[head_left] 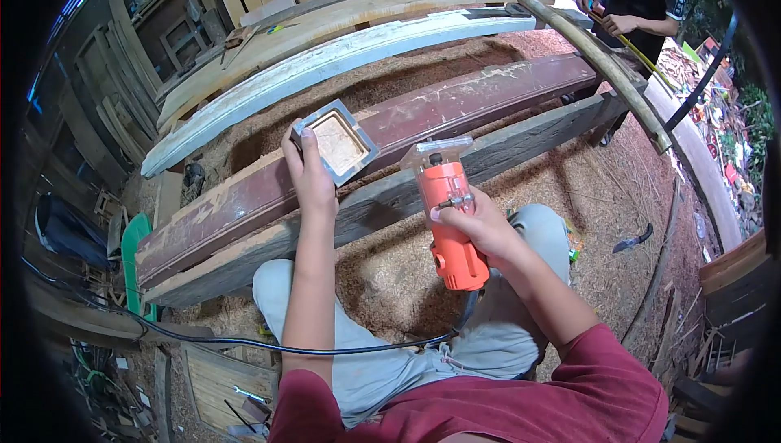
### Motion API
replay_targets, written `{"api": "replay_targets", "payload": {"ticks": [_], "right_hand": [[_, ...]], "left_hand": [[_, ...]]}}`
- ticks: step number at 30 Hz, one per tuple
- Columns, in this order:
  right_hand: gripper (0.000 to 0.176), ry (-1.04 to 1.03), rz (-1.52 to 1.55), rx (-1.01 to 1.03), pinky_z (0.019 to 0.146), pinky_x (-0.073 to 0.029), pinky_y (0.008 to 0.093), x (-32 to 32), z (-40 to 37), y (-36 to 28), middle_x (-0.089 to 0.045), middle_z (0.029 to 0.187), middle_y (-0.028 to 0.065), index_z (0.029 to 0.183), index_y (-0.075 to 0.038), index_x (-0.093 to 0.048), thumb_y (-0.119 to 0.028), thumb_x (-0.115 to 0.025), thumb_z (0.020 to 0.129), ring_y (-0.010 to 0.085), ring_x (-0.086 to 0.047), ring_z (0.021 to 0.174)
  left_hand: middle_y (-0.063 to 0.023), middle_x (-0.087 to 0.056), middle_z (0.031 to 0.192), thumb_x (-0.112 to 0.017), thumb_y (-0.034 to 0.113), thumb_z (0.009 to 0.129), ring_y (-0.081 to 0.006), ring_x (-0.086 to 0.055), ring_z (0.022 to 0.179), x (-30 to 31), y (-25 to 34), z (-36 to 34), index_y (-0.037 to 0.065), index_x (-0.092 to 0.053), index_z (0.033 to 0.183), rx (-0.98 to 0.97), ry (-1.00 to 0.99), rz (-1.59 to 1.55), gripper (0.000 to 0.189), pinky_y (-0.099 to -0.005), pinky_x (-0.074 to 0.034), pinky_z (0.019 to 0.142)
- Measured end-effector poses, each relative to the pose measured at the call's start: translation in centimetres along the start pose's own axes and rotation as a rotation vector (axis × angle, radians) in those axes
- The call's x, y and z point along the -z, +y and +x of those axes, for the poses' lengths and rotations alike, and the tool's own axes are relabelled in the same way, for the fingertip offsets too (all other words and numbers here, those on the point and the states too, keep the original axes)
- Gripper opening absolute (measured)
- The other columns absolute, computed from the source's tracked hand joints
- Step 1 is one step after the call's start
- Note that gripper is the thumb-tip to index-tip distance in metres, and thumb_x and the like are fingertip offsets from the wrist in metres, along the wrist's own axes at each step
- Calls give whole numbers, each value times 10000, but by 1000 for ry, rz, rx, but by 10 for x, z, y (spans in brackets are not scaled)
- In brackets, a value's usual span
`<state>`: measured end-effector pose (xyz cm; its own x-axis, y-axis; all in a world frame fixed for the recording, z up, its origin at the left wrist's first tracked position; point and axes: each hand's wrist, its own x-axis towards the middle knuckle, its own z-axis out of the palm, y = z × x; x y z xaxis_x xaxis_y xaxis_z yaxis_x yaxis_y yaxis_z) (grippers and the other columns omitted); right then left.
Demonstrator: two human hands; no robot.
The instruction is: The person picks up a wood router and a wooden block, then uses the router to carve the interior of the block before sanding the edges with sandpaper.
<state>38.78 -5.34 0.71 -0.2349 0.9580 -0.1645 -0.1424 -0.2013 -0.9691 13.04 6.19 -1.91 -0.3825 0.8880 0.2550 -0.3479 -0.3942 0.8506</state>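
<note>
My left hand (pixel 311 173) holds a small square wooden frame (pixel 338 143) with a raised rim and a pale recessed middle, tilted up above the dark red beam (pixel 390 128). In my right hand (pixel 480 223) is an orange power trimmer (pixel 455 256) with a clear base at its top end. My thumb lies across its front near a metal clamp. The frame and the trimmer are apart, the trimmer to the right. From the trimmer's lower end a black cable (pixel 325 351) runs left across my lap.
Behind the red beam lie a white board (pixel 325 69) and long planks (pixel 285 40). A grey beam (pixel 504 148) is nearer me. A curved pole (pixel 602 69) crosses at right. Another person (pixel 639 0) holds a yellow tape measure at back right. Sawdust covers the ground.
</note>
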Motion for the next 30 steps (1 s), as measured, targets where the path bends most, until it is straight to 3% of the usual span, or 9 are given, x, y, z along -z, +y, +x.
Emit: {"api": "replay_targets", "payload": {"ticks": [5, 14, 26, 29, 30], "right_hand": [[410, -30, 4, 7, 776, -549, 298, -1, -2, -1, -659, 1001, 12, 1205, -52, -600, -207, -829, 902, 93, -634, 863], [435, -32, -2, -25, 778, -562, 309, -6, 0, 1, -658, 1009, 24, 1225, -47, -592, -199, -832, 895, 105, -644, 864], [445, -53, -18, -62, 774, -589, 338, -15, 3, 5, -677, 1018, 51, 1223, -40, -589, -205, -834, 890, 135, -676, 872], [446, -56, -18, -67, 776, -593, 342, -16, 3, 3, -679, 1021, 58, 1222, -38, -589, -210, -834, 890, 141, -681, 873], [447, -61, -24, -65, 778, -594, 343, -15, 5, 5, -679, 1022, 60, 1222, -38, -589, -213, -834, 891, 141, -682, 874]], "left_hand": [[-110, -605, 1322, -574, 324, 1136, -189, -569, 1215, 8, 18, -8, 23, -489, 1464, -143, 77, 265, 453, -349, -437, 1083], [-188, -656, 1288, -559, 317, 1133, -249, -633, 1169, 2, 36, -18, 18, -489, 1467, -325, 120, 611, 453, -397, -475, 1058], [-213, -666, 1325, -565, 342, 1128, -251, -642, 1200, 13, 35, -13, 5, -500, 1508, -290, 91, 605, 512, -402, -478, 1069], [-211, -695, 1306, -611, 362, 1104, -238, -673, 1163, 31, 17, 14, -35, -553, 1497, -457, 140, 783, 561, -390, -502, 1040], [-206, -713, 1275, -631, 366, 1091, -232, -690, 1122, 35, 18, 28, -48, -566, 1484, -355, 84, 736, 575, -382, -517, 1010]]}}
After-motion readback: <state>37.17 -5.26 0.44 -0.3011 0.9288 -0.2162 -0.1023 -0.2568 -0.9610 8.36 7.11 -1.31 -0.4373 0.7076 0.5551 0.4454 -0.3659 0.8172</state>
